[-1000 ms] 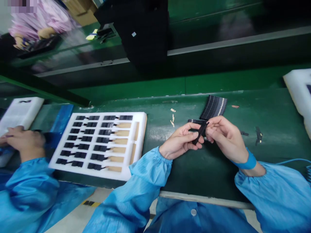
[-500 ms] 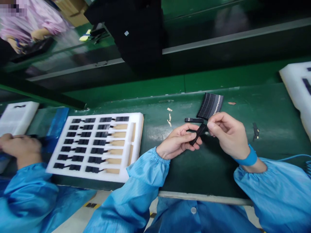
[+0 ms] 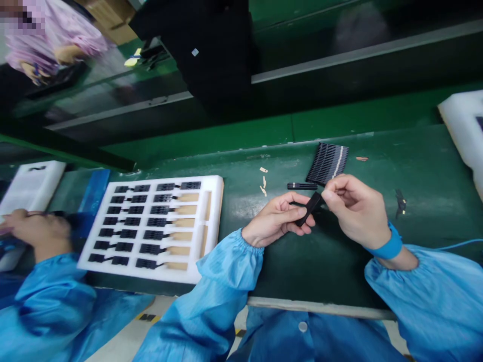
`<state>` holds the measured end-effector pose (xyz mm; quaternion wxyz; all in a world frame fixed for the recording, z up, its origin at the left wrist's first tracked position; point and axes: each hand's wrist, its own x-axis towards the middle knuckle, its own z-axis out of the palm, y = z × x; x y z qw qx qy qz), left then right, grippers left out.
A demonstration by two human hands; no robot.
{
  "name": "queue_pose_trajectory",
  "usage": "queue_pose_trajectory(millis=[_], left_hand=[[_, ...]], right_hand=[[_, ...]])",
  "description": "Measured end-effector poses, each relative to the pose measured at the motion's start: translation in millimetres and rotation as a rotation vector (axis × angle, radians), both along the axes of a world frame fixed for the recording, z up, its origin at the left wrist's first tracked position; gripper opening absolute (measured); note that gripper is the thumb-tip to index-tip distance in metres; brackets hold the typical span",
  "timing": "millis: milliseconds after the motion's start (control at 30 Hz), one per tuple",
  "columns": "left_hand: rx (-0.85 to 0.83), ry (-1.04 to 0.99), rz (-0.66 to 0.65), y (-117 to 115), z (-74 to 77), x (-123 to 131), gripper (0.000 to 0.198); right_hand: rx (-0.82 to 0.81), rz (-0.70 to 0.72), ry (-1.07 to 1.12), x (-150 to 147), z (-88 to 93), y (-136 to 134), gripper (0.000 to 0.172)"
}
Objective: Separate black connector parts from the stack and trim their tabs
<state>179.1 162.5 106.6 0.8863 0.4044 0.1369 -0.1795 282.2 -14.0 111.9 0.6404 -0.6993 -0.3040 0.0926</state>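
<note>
over bench (image 3: 294,271): left hand (image 3: 276,218) pinching one black part (image 3: 312,204); right hand (image 3: 356,213) near, grip unclear

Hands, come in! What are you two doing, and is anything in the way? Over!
Left grip holding black piece. Right grip at its far end, contact unclear. Loose black strip lying just beyond.

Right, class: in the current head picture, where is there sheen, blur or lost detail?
Head view: pale sheen on the green tabletop near beige slips; co-worker's hand at far left blurred; black piece in the left hand too dark for fine detail.
</note>
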Motion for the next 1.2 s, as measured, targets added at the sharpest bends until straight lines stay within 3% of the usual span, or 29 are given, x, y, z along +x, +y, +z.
queue_pose_trajectory(millis=[567, 833, 967, 1100, 1200], left_hand=[[0.008, -0.054, 0.023, 0, -5.4, 0, 0.04], [-0.066, -0.024, 0.015, -2, -0.8, -1, 0.041], [-0.104, -0.037, 0.021, -2, -1.7, -1, 0.041], [-0.108, -0.045, -0.008, -1, -6.0, -2, 0.042], [-0.116, -0.045, -0.04, -1, -7.4, -2, 0.043]], right_hand=[[0.001, -0.034, 0.061, 0, 2.0, 3, 0.008], [0.007, -0.06, 0.216, 2, -3.5, 0, 0.016], [-0.007, 0.09, 0.177, -2, 0.5, -1, 0.028], [0.015, 0.17, 0.145, -11, 0.5, 1, 0.02], [0.076, 0.2, 0.261, -16, -5.5, 2, 0.018]])
